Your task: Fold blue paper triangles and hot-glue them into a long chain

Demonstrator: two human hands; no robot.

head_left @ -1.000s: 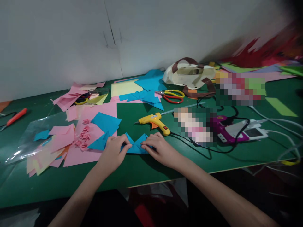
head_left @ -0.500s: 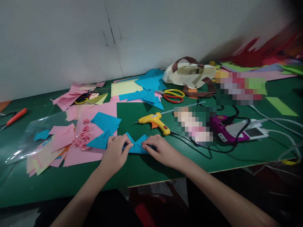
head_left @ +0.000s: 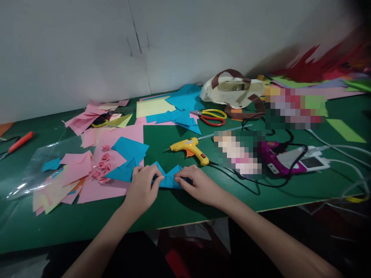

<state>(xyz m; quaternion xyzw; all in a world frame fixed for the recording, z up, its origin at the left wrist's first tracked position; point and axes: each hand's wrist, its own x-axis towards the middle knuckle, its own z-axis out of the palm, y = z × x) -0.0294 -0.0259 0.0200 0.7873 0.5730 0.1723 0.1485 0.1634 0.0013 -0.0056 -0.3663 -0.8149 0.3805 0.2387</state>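
Folded blue paper [head_left: 168, 182] sat just on the near side of the glue gun [head_left: 188, 146], its two points facing the gun. Left hand [head_left: 145, 186] had the left part in a narrow thumb-to-finger pinch; right hand [head_left: 199, 186] pinched the right part likewise. Left of the gun: pink roses [head_left: 103, 168] and a second blue piece [head_left: 120, 172], both on a pink sheet [head_left: 131, 133]. Beyond the gun: scissors [head_left: 209, 116], then a cream bag [head_left: 214, 96]. Right of it: purple power strip [head_left: 282, 168].
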